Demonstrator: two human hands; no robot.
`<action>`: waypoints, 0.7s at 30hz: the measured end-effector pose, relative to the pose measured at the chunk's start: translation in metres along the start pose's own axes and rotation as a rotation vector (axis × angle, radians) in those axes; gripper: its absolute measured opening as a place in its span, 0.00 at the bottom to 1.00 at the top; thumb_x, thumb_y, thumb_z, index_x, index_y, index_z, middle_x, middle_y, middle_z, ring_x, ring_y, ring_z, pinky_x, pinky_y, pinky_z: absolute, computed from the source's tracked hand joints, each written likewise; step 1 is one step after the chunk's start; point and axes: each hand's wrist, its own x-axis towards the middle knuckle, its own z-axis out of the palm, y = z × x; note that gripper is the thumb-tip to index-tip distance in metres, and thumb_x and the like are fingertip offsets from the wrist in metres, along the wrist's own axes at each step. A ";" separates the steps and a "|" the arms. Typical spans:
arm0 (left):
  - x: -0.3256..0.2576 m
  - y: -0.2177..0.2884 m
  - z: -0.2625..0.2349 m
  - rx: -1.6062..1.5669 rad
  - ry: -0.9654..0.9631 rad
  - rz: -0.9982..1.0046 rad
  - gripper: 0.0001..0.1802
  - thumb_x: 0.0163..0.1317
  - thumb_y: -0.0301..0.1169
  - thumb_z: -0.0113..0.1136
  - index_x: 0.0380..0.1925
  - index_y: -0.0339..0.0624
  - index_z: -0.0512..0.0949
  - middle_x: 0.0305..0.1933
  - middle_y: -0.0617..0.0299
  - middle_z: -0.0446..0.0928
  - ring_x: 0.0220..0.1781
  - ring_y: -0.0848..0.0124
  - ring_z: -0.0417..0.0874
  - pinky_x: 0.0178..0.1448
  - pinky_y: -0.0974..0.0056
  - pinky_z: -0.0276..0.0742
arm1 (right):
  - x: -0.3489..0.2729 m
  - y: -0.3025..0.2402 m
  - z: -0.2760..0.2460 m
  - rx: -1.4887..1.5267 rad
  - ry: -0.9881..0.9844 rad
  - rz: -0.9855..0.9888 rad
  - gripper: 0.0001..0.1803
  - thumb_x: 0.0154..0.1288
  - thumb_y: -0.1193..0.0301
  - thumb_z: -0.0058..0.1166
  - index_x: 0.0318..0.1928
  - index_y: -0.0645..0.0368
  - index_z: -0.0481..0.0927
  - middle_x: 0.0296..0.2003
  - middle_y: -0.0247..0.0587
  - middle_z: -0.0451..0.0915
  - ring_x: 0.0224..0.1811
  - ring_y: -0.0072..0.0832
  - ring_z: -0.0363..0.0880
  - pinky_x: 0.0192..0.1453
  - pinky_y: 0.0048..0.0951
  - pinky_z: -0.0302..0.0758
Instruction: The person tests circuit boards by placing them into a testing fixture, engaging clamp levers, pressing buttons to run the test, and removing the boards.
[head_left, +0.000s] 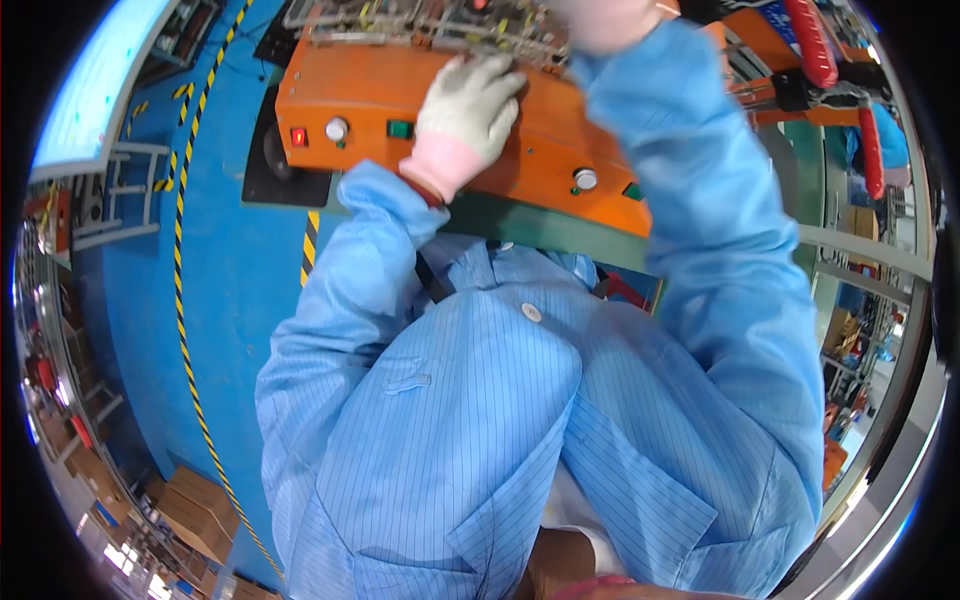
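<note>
My left hand [466, 118], in a whitish glove with a pink cuff, lies on the top of the orange machine housing [355, 90]. Its fingers stretch forward toward the clear and metal fixtures [430, 22] along the far side, and no object shows in it. At the top edge, my right hand [612, 22] reaches over the right part of the machine. Motion smears it and the picture's edge cuts off its fingers, so whatever it holds or touches is hidden.
On the housing's front sit a red switch [299, 137], a green switch [400, 129] and round silver knobs [336, 129]. Red-handled tools [812, 45] hang at the upper right. Striped floor tape [180, 250] runs along the blue floor, and cardboard boxes [197, 512] stand lower left.
</note>
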 end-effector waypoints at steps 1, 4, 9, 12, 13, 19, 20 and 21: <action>-0.001 0.012 -0.005 -0.001 0.000 0.019 0.18 0.59 0.34 0.52 0.50 0.47 0.77 0.57 0.60 0.75 0.60 0.60 0.73 0.67 0.58 0.60 | -0.010 -0.017 0.003 0.035 0.038 0.148 0.19 0.61 0.77 0.54 0.54 0.56 0.71 0.52 0.45 0.72 0.47 0.34 0.73 0.55 0.22 0.69; -0.015 0.045 0.013 -0.770 -0.053 -0.483 0.17 0.58 0.37 0.53 0.45 0.43 0.79 0.54 0.53 0.76 0.56 0.56 0.74 0.67 0.56 0.62 | -0.064 -0.086 -0.030 0.075 -0.250 0.648 0.19 0.58 0.76 0.51 0.52 0.61 0.76 0.48 0.47 0.78 0.46 0.40 0.79 0.48 0.31 0.76; 0.024 0.066 -0.002 -0.143 -0.297 0.027 0.18 0.59 0.41 0.52 0.39 0.39 0.80 0.47 0.53 0.80 0.52 0.56 0.77 0.58 0.57 0.70 | -0.125 -0.118 -0.127 0.085 -0.042 1.596 0.13 0.65 0.73 0.44 0.44 0.66 0.77 0.41 0.43 0.80 0.36 0.29 0.77 0.43 0.25 0.75; 0.059 0.086 0.005 -0.476 -0.442 -0.305 0.19 0.62 0.43 0.50 0.35 0.37 0.80 0.39 0.53 0.81 0.43 0.60 0.80 0.48 0.60 0.75 | -0.134 -0.085 -0.188 0.036 -0.035 1.862 0.18 0.68 0.62 0.44 0.41 0.66 0.77 0.35 0.44 0.79 0.32 0.28 0.76 0.37 0.24 0.75; 0.066 0.093 0.010 -0.590 -0.495 -0.415 0.20 0.64 0.43 0.49 0.33 0.36 0.80 0.37 0.54 0.81 0.40 0.61 0.81 0.45 0.60 0.77 | -0.133 -0.077 -0.200 0.041 -0.112 2.077 0.22 0.69 0.57 0.44 0.40 0.66 0.77 0.32 0.45 0.79 0.31 0.29 0.76 0.35 0.24 0.75; 0.105 0.090 0.045 -1.068 -0.893 -1.010 0.26 0.69 0.50 0.43 0.31 0.37 0.78 0.27 0.57 0.78 0.24 0.67 0.76 0.26 0.67 0.72 | -0.125 -0.047 -0.209 0.000 -0.278 2.207 0.25 0.68 0.51 0.45 0.34 0.64 0.77 0.26 0.44 0.77 0.23 0.29 0.74 0.27 0.26 0.73; 0.111 0.091 0.039 -1.104 -0.923 -1.046 0.27 0.69 0.51 0.41 0.30 0.37 0.77 0.24 0.58 0.77 0.20 0.69 0.75 0.22 0.68 0.70 | -0.123 -0.048 -0.210 0.009 -0.277 2.220 0.25 0.68 0.50 0.46 0.33 0.63 0.77 0.25 0.44 0.77 0.21 0.29 0.73 0.25 0.26 0.71; 0.111 0.089 0.036 -1.088 -0.905 -1.053 0.27 0.69 0.51 0.41 0.30 0.37 0.77 0.24 0.58 0.77 0.20 0.69 0.75 0.22 0.68 0.70 | -0.119 -0.050 -0.207 0.030 -0.284 2.225 0.25 0.68 0.50 0.46 0.31 0.62 0.76 0.24 0.44 0.76 0.19 0.29 0.71 0.22 0.26 0.70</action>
